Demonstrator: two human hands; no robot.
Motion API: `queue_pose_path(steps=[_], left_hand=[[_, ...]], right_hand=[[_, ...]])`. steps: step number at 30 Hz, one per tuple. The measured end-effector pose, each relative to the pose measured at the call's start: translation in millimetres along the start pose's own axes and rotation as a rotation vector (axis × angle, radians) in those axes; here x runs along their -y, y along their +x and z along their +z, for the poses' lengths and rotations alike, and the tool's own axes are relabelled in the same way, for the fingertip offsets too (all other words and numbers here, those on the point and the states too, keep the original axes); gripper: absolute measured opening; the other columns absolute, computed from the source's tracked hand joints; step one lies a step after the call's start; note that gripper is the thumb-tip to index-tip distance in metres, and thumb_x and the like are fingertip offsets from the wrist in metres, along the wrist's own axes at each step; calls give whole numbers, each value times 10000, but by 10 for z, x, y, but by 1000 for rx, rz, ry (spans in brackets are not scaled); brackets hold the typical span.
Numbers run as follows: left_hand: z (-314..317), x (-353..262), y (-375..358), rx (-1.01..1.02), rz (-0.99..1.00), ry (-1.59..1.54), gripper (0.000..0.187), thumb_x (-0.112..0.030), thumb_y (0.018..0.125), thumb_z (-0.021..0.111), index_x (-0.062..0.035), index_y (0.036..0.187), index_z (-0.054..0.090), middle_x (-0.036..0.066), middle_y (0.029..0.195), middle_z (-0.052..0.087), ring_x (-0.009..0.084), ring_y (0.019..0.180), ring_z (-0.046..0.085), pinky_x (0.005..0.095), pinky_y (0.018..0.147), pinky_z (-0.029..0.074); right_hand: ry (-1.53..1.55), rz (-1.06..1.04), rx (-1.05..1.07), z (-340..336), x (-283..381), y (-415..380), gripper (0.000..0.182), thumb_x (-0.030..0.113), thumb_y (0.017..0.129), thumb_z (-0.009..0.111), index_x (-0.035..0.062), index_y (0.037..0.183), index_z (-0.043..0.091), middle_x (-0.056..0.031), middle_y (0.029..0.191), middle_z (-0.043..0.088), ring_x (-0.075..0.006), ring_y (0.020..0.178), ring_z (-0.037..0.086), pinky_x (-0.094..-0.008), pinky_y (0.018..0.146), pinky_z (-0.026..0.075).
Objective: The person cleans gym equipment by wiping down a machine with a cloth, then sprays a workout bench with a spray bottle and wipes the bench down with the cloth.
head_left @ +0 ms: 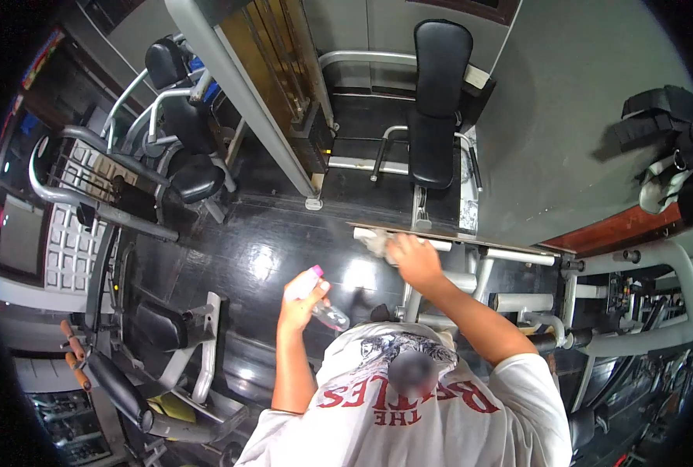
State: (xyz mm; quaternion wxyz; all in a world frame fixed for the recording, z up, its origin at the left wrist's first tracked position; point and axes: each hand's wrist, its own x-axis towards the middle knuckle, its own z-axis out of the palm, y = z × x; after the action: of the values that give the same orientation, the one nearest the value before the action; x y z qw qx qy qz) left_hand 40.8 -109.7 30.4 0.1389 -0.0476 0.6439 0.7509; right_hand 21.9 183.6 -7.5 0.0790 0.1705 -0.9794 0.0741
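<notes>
My left hand [302,303] is wrapped around a clear spray bottle [332,316] with a pink top, held in front of my body and away from the machines. In my right hand [416,262] is a crumpled pale cloth [374,240]. It presses against a white-grey bar [440,245] beside the long thin edge of a panel [486,237]. My fingers partly cover the cloth and the bar.
A black padded seat with a tall backrest [438,152] stands ahead, next to a weight stack [310,138]. More padded machines [194,176] are to the left. Grey frame tubes [634,338] extend on the right. Black straps [657,117] hang on the wall.
</notes>
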Motion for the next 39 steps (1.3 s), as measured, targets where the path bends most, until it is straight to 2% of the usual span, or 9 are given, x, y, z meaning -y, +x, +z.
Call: queue_pose_path(steps=[7, 12, 16, 17, 20, 23, 34, 38, 39], left_hand=[[-372, -35, 8, -197, -44, -36, 152, -114, 850, 750, -28, 915, 642, 96, 837, 682, 167, 617, 627, 304, 611, 507], [-215, -160, 163, -140, -18, -4, 150, -119, 856, 754, -24, 921, 658, 85, 839, 695, 146, 619, 629, 288, 616, 497], [4, -297, 196, -53, 23, -16, 180, -109, 848, 763, -14, 954, 652, 88, 849, 683, 151, 629, 633, 288, 617, 496], [8, -290, 208, -28, 37, -7, 191, -107, 847, 766, -7, 960, 649, 94, 856, 677, 157, 629, 632, 291, 615, 501], [24, -307, 160, -28, 75, -36, 193, -112, 851, 765, -4, 957, 646, 97, 853, 673, 160, 630, 631, 297, 613, 507], [-65, -226, 86, -56, 73, -35, 189, -113, 857, 759, 0, 956, 644, 98, 844, 671, 162, 632, 630, 301, 611, 511], [-183, -11, 91, -70, -10, -8, 168, -113, 868, 744, -3, 944, 643, 91, 828, 675, 151, 630, 625, 295, 611, 505], [-132, -29, 156, -38, -10, 0, 154, -94, 864, 741, -5, 942, 642, 85, 825, 675, 154, 628, 628, 297, 611, 504], [-114, -49, 168, -27, -19, 3, 153, -88, 862, 743, -5, 942, 642, 82, 824, 674, 155, 626, 630, 296, 611, 504]], right_hand=[[137, 368, -68, -311, -334, -591, 501, 47, 708, 670, 113, 1203, 632, -105, 1129, 562, -303, 1041, 566, -438, 830, 523], [477, 154, -250, -254, 128, -271, 531, -7, 680, 677, 54, 1202, 605, -176, 1200, 535, -365, 1120, 535, -445, 951, 491], [414, -21, -257, -183, 582, 305, 508, 5, 729, 656, 38, 1232, 594, -168, 1241, 510, -371, 1097, 524, -441, 978, 475], [222, -61, -239, -48, 595, 393, 436, 89, 797, 631, 30, 1228, 595, -135, 1243, 522, -323, 1051, 531, -410, 907, 495], [-51, -128, -167, 242, 484, 392, 408, 154, 840, 594, 30, 1229, 599, -84, 1234, 534, -272, 984, 534, -368, 823, 491], [-81, -110, -115, 73, 338, 267, 425, 157, 836, 588, 85, 1254, 608, -38, 1181, 566, -238, 920, 533, -343, 749, 467], [-16, 344, -124, -264, -346, -702, 478, 45, 747, 618, 72, 1224, 633, -85, 1178, 578, -308, 919, 525, -410, 788, 468], [167, 380, -272, -160, -224, -665, 591, -26, 669, 660, 45, 1252, 598, -137, 1192, 555, -352, 982, 509, -437, 863, 451], [268, 383, -212, -256, -114, -604, 605, -29, 665, 663, 22, 1263, 583, -142, 1220, 552, -370, 1046, 502, -439, 931, 440]])
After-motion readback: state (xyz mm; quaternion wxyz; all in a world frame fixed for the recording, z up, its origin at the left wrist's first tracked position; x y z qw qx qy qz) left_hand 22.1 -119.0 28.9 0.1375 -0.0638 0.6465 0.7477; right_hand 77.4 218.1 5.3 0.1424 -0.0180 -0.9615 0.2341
